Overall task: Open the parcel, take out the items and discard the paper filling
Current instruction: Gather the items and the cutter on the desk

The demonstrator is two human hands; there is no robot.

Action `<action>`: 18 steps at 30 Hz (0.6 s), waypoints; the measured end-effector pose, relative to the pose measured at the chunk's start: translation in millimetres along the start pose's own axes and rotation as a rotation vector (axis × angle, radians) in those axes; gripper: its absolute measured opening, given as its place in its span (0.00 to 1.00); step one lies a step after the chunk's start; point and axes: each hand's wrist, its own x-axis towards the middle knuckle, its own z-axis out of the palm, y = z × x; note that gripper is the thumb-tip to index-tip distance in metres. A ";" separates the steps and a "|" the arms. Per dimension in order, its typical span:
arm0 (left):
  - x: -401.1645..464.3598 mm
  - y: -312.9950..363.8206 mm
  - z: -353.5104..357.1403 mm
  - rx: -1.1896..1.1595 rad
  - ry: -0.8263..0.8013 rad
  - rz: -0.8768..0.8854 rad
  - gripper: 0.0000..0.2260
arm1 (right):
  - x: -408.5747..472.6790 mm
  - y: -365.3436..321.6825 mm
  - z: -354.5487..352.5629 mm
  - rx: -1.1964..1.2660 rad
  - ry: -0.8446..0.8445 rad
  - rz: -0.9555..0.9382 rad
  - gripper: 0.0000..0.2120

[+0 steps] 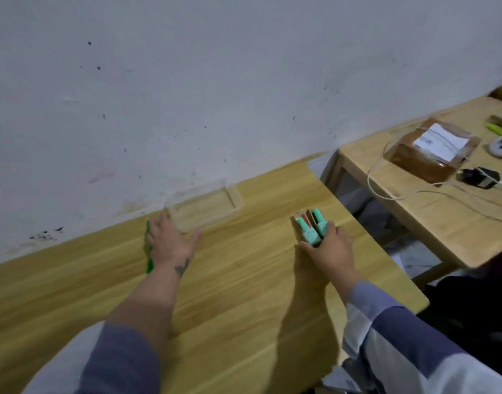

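Both arms are stretched forward over a pale wooden table (244, 280), sleeves pushed up on the forearms. The left hand (170, 241) is laid palm down with its fingers spread, the fingertips resting at the near rim of a clear plastic tray (204, 207), and a green object (149, 251) is partly hidden under its outer edge; what that object is cannot be told. The right hand (331, 244) is curled around the near end of a small open cardboard box (308, 227), thumb on one side and fingers on the other, so the box is gripped between them. Two mint-green tubes (318, 223) with rounded caps are seen lying side by side in the box, with something red between them. The tray is rectangular with rounded corners. On a second wooden table (414, 223) to the right, well apart, the parcel (434, 152) is set: one brown box wrapped in glossy tape, one white label on top. Beside it one black plug (478, 177) and one white cable (386, 191) are seen.
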 end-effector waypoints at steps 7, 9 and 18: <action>30.5 -6.1 16.2 -0.060 -0.087 0.023 0.46 | 31.5 -32.9 3.4 0.095 -0.006 -0.095 0.34; 34.3 -5.3 17.4 -0.073 -0.099 0.036 0.45 | 41.7 -56.0 1.3 0.165 -0.082 -0.182 0.34; 34.1 0.1 17.7 -0.177 -0.085 -0.012 0.45 | 72.5 -182.9 -1.1 -0.153 -0.357 -0.796 0.35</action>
